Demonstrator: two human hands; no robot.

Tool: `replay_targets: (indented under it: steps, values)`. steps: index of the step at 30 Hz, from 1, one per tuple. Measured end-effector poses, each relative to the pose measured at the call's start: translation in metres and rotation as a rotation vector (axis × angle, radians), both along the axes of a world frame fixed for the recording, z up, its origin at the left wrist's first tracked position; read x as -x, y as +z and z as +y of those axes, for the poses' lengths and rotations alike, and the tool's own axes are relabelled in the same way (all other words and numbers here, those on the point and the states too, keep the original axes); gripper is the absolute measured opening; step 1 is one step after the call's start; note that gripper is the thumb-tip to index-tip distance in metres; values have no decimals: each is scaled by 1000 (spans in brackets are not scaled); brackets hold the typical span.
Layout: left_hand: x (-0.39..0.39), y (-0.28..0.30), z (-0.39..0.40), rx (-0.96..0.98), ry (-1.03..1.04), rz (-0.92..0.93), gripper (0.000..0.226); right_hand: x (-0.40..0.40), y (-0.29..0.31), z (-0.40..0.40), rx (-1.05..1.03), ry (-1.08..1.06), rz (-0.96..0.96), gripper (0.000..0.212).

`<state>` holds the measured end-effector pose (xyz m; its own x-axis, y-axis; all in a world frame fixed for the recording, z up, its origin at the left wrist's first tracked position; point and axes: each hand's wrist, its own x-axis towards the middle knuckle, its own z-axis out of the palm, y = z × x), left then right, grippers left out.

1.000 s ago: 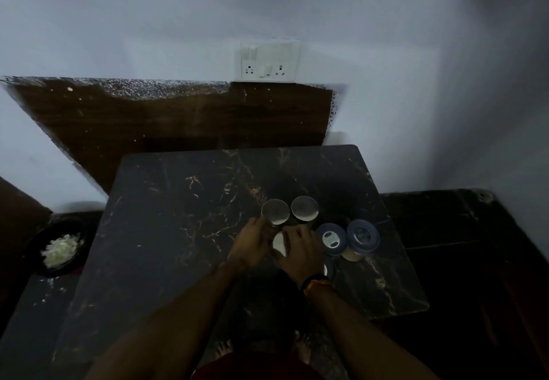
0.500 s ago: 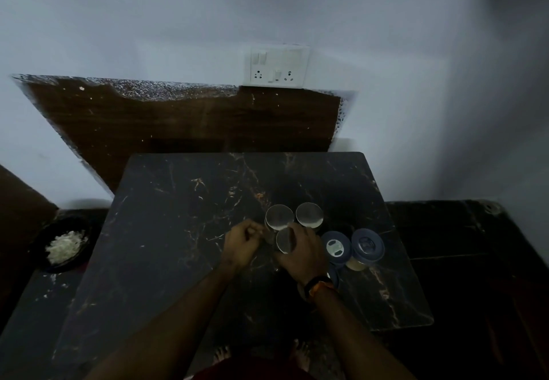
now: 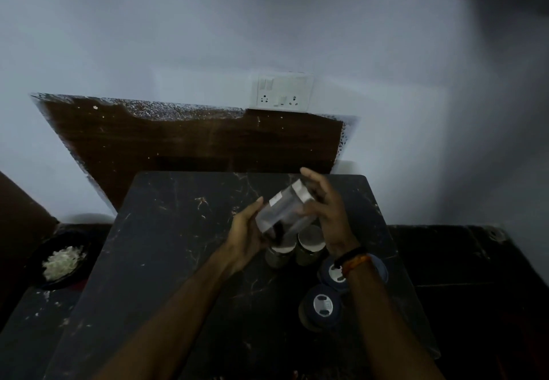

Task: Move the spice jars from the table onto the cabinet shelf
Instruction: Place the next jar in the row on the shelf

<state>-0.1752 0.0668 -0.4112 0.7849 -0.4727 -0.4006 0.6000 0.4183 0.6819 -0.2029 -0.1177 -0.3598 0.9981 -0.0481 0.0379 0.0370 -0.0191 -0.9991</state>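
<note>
Up it comes! The clear jar [image 3: 283, 211], on the table [image 3: 178, 246] a second ago, now tilts midair, left hand [image 3: 246, 237] gripping, right hand [image 3: 325, 216] fingers cupping its lid — shelf-bound, likely.

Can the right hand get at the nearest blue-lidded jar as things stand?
Probably not yet: the right hand and left hand are both on the lifted clear jar. The blue-lidded jar itself stands uncovered.
</note>
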Motion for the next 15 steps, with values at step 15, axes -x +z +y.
replay_targets:
  steps: [15]
  values:
    - [-24,77,-24,269,-46,-294,49,-51,82,-7,-442,57,-116,62]
